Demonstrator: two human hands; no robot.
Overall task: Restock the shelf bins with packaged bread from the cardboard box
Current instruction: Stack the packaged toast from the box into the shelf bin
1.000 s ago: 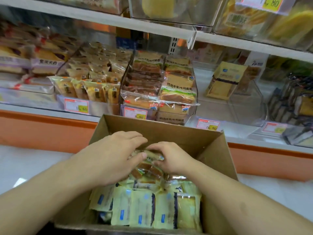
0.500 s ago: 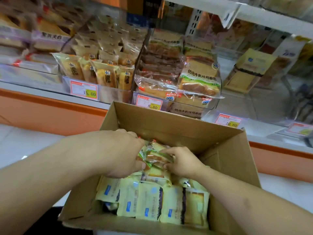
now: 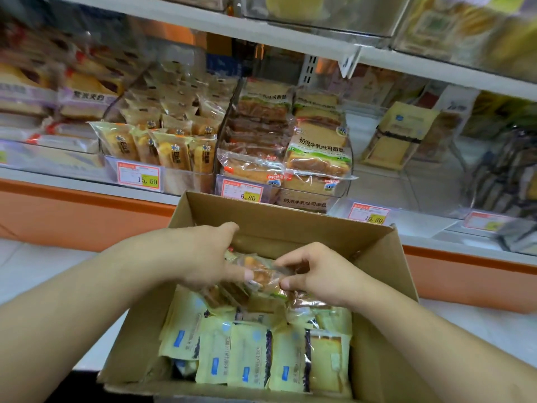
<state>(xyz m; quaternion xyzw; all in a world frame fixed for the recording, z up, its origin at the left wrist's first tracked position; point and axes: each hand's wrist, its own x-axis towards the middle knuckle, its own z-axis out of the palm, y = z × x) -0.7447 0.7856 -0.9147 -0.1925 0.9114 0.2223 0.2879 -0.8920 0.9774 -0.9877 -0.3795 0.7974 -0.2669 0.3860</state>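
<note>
Behind stood a shelf [image 3: 261, 39] with clear bins [image 3: 343, 181]. Over the brown cardboard box [image 3: 377, 280], left hand [image 3: 203, 257] and right hand [image 3: 316, 274] pinched a crinkly clear bread pack [image 3: 261, 273], lying left-right.

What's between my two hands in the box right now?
In the head view, a clear-wrapped bread packet spans the gap: the left hand and right hand each grip an end of it.

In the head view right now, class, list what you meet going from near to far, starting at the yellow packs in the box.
Yellow packs → clear bread pack held by left hand and right hand → box far wall → 8.80 price tag → toast packs in bin
</note>
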